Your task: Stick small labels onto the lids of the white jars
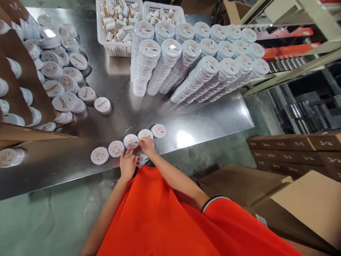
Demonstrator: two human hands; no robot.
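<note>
A row of several white round compacts lies bottom-up near the front edge of the steel table (202, 117). My right hand (147, 145) pinches a small sticker label against the middle compact (130, 140). Just below that compact rests my left hand (128, 164), fingers curled, its fingertips at the compact's near edge. Compacts at the right end (158, 130) carry labels; the ones at the left (99, 155) look plain.
Tall leaning stacks of labelled compacts (191, 64) fill the table's back. Two white baskets (117, 25) of small bottles stand behind them. Loose "Beauty" compacts (64, 81) and brown cartons (23, 89) crowd the left. Cardboard boxes (293, 199) sit at the lower right.
</note>
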